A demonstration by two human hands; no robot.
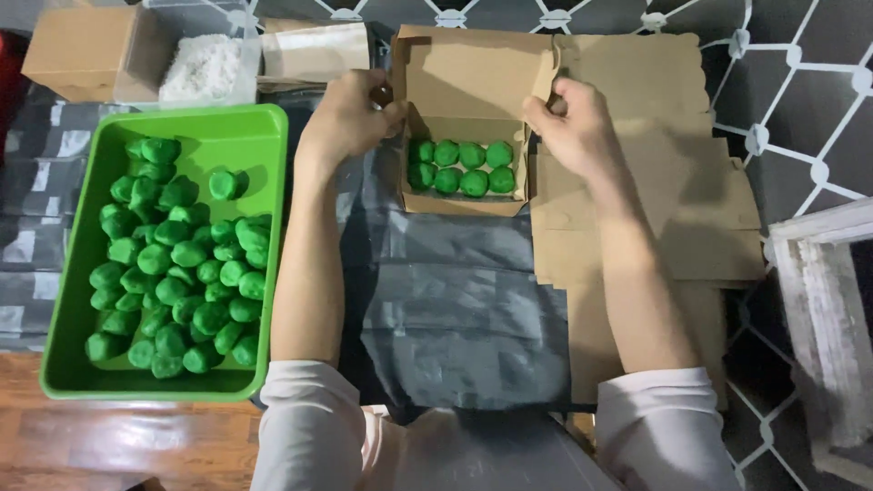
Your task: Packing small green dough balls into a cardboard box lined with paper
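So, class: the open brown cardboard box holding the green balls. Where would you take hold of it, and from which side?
Grip the cardboard box by its two short side walls, one hand from the left, one from the right, where the left hand and right hand already sit. The raised lid blocks the far side, and the green balls fill the inside, so probably stay low and level.

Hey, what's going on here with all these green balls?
A person is handling a small cardboard box that holds eight green balls in two rows. The left hand and right hand each grip a side of it near the raised lid. To the left, a green tray holds many more balls. Flat cardboard sheets lie to the right.
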